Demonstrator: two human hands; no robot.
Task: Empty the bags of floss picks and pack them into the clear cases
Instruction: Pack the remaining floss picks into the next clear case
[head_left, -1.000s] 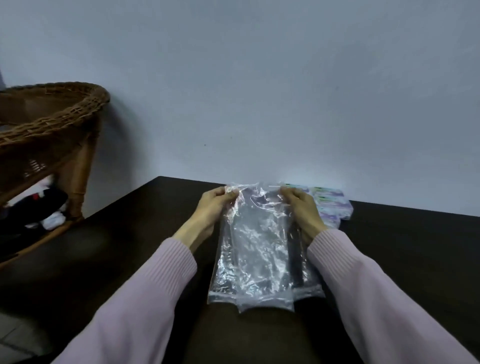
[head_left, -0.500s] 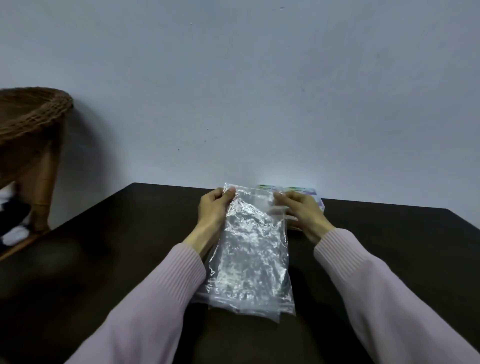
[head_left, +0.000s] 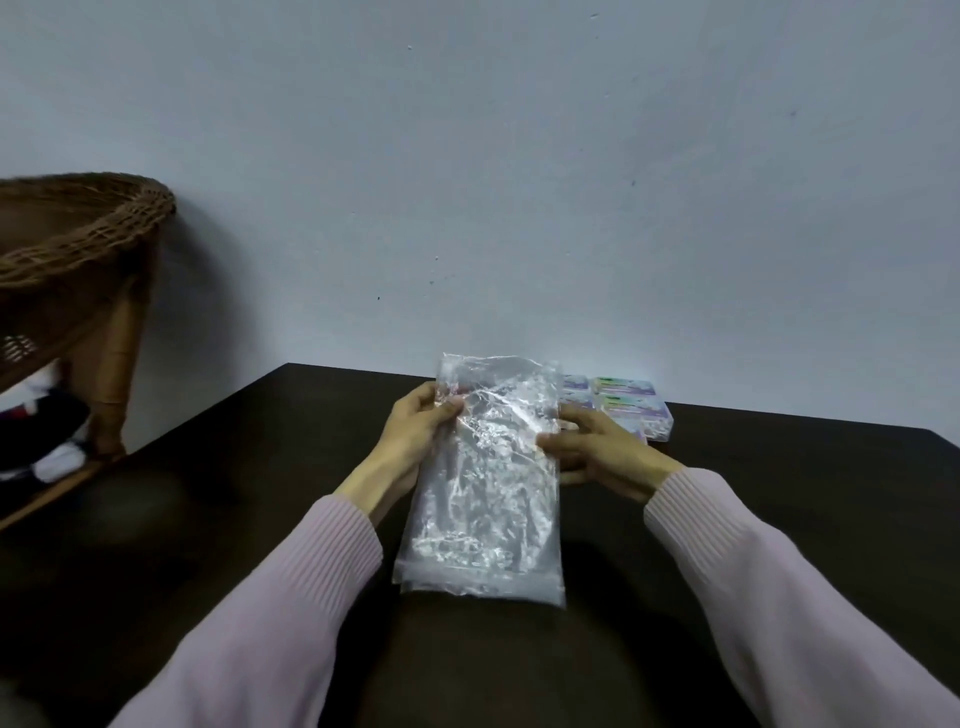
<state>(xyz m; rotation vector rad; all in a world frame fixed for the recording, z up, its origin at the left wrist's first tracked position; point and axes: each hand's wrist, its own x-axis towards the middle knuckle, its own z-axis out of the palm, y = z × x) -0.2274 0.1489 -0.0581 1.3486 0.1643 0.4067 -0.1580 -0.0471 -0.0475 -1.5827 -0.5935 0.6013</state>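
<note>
A clear plastic bag of floss picks (head_left: 485, 483) is held up over the dark table (head_left: 779, 493), its lower end hanging toward me. My left hand (head_left: 415, 431) pinches the bag's upper left edge between thumb and fingers. My right hand (head_left: 592, 449) grips the bag's right edge, thumb on the front and fingers behind. Behind the bag, near the wall, lie several clear cases (head_left: 626, 402) with purple and green labels, partly hidden by the bag and my right hand.
A wicker chair (head_left: 78, 249) stands at the left beside the table, with dark and white items beneath it. A plain pale wall rises right behind the table's far edge.
The bag has been lifted and tilted more upright. My right hand has slid from the bag's top corner down to its right edge. The camera has shifted, showing more of the chair.
</note>
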